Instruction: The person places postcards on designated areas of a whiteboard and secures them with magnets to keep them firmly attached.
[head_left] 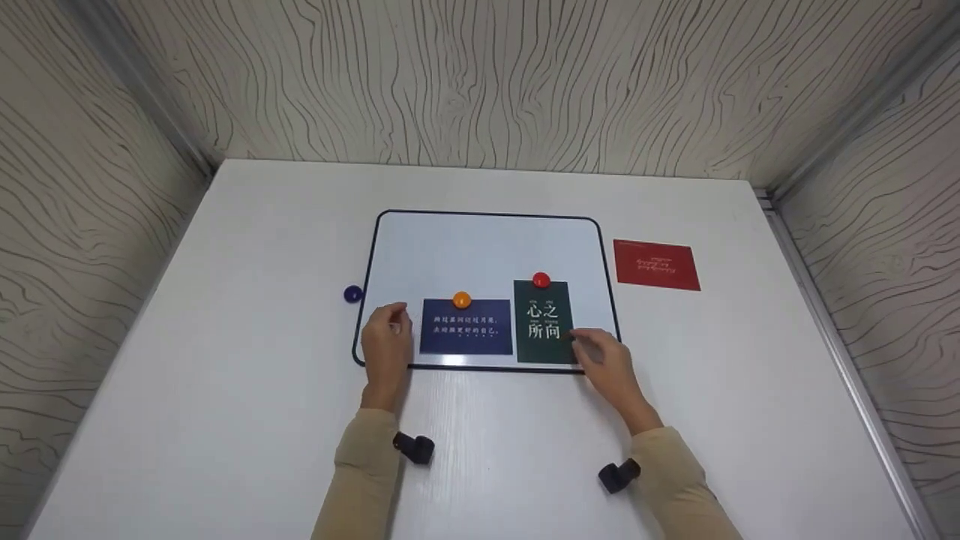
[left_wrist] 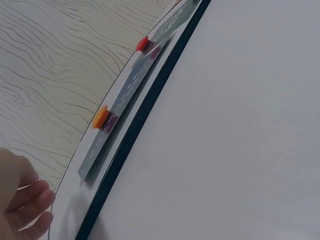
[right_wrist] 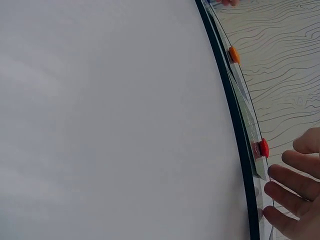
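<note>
A small whiteboard (head_left: 465, 251) with a dark frame lies on the table. Along its lower part are a blue card (head_left: 465, 341) under an orange round magnet (head_left: 461, 300) and, to the right, an upright green card (head_left: 541, 349) under a red round magnet (head_left: 541, 280). My left hand (head_left: 387, 349) hovers over the board's lower left corner, left of the blue card, fingers loosely bent around nothing. By the green card's right edge is my right hand (head_left: 607, 367), its fingertips overlapping that edge in the head view. The right wrist view shows its fingers (right_wrist: 292, 182) spread and empty.
A dark purple magnet (head_left: 352, 294) sits just outside the board's left edge. To the right of the board, a red card (head_left: 656, 265) lies on the white table (head_left: 262, 247). Wood-patterned panels (head_left: 465, 82) stand behind and at both sides.
</note>
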